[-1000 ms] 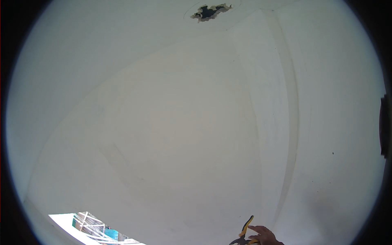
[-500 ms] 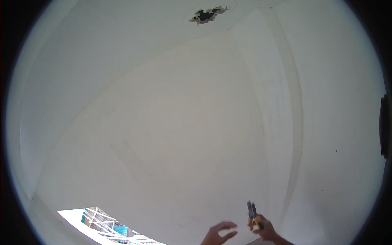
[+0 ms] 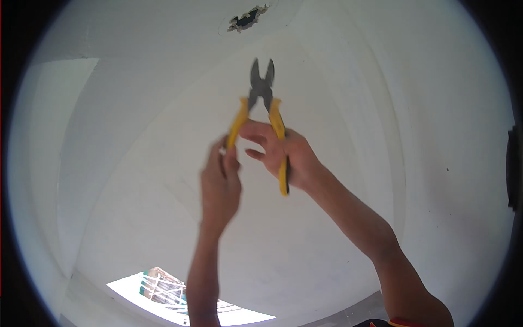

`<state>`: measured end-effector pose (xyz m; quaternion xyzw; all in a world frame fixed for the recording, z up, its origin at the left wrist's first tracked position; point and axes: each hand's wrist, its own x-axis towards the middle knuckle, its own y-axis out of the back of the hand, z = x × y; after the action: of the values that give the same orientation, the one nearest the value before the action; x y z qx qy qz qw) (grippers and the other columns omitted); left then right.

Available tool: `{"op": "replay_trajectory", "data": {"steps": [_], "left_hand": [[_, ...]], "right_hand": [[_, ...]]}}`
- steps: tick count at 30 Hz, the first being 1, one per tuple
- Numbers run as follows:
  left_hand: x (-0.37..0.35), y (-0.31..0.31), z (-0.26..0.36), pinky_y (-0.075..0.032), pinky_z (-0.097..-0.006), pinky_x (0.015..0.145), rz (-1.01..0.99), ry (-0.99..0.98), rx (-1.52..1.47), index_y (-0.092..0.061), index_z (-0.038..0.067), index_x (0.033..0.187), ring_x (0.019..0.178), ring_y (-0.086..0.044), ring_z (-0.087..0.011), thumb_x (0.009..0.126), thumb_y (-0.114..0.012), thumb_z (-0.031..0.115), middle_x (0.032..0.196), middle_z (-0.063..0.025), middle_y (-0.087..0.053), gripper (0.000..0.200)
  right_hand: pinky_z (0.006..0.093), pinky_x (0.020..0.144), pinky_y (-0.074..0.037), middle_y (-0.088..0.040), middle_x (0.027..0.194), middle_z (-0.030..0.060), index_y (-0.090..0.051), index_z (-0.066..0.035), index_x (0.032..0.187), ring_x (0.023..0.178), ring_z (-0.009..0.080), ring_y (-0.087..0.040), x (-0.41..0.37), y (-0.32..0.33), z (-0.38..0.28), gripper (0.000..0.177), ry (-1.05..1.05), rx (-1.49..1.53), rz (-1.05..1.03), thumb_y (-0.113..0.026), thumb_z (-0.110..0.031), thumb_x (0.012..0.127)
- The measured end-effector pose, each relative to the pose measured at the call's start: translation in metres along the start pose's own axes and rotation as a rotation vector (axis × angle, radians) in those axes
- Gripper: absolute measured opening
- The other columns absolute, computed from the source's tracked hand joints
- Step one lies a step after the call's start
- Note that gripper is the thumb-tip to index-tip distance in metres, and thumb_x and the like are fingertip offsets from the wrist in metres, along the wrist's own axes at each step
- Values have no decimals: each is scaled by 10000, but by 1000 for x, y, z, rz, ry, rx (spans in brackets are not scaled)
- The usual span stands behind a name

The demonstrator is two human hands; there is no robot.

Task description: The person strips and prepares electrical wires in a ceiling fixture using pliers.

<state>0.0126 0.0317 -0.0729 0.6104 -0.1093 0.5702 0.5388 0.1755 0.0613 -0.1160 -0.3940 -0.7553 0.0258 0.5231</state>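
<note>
Both my arms reach up, with a pair of pliers [image 3: 262,87] held between my hands. Its dark metal jaws point upward and stand apart, and its yellow handles are spread. My left hand [image 3: 220,185] pinches the lower end of the left handle. Against the palm of my right hand [image 3: 289,152] lies the right handle, whose lower end sticks out below. The fingers of my right hand stretch toward the left handle. Above the jaws, a jagged hole [image 3: 248,20] opens in the white ceiling, inside a faint drawn outline.
Pale walls [image 3: 447,120] and ceiling surfaces surround my hands. At the lower left is a bright window opening [image 3: 163,291] with white bars. A dark object [image 3: 512,169] shows at the right edge. Several small dark specks mark the right wall.
My hands have risen from the bottom edge to the upper middle, bringing the pliers up. My left hand, apart before, now grips one handle. The jaws have spread wider, and the view has shifted.
</note>
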Motion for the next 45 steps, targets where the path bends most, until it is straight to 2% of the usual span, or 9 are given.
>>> {"op": "replay_trajectory", "data": {"steps": [1,6,16,19,22,24,27,35,45], "left_hand": [[15,15,5,-410,-249,588,60,-86,124,-544,-1,1296,639,-466,-76,1064,-418,271,734,-20,-525,379],[69,48,34,-379,-265,546,174,-279,417,-605,7,1207,585,-430,-81,1051,-468,261,671,-27,-499,328],[104,42,73,-411,-298,487,229,-200,550,-576,-2,1014,455,-527,-147,1022,-521,215,563,-66,-584,224],[104,37,67,-393,-313,530,242,-186,519,-582,25,1055,529,-482,-121,1043,-483,267,606,-32,-540,262],[101,38,63,-505,-361,649,226,-151,574,-539,21,1183,729,-655,-208,969,-605,323,816,-100,-648,376],[83,32,66,-547,-410,810,217,-387,863,-431,-7,1319,995,-670,-309,801,-773,387,1103,-196,-627,735],[76,35,82,-550,-418,860,45,-279,936,-316,-38,1392,1061,-636,-345,635,-867,388,1232,-243,-542,1029],[69,9,80,-569,-396,816,-25,-254,674,-263,-7,1377,992,-673,-338,632,-855,293,1123,-231,-622,998],[80,42,81,-542,-443,860,-83,-203,560,-199,65,1441,1022,-638,-319,625,-887,354,1136,-191,-627,1106]], "right_hand": [[399,1090,-289,-506,1378,69,-571,20,1253,1312,219,-376,17,-1,-1,585,1,8,-2,-495,29,673],[450,1108,-250,-463,1393,101,-547,12,1288,1327,260,-317,62,-16,-20,519,107,199,-192,-518,-30,771],[436,1051,-306,-531,1253,84,-654,-49,1134,1226,239,-415,102,-32,-33,343,240,452,-230,-557,-20,806],[437,1025,-365,-562,1255,121,-667,-33,1120,1176,267,-498,109,-35,-29,310,296,538,-355,-544,-54,836],[443,994,-422,-598,1227,160,-676,-16,1100,1126,297,-559,113,-39,-29,292,279,582,-444,-519,-91,865],[448,1021,-414,-562,1276,195,-646,2,1125,1183,330,-521,116,-43,-27,303,284,607,-470,-498,-127,894],[451,1036,-417,-543,1287,227,-625,20,1126,1212,358,-497,113,-44,-27,311,283,637,-460,-479,-146,907],[415,891,-458,-627,1066,159,-653,56,976,943,282,-574,111,-11,-25,274,212,554,-434,-473,-52,800],[470,1050,-401,-539,1334,202,-589,100,1219,1224,315,-497,104,-29,-37,518,202,449,-524,-475,-37,732]]}}
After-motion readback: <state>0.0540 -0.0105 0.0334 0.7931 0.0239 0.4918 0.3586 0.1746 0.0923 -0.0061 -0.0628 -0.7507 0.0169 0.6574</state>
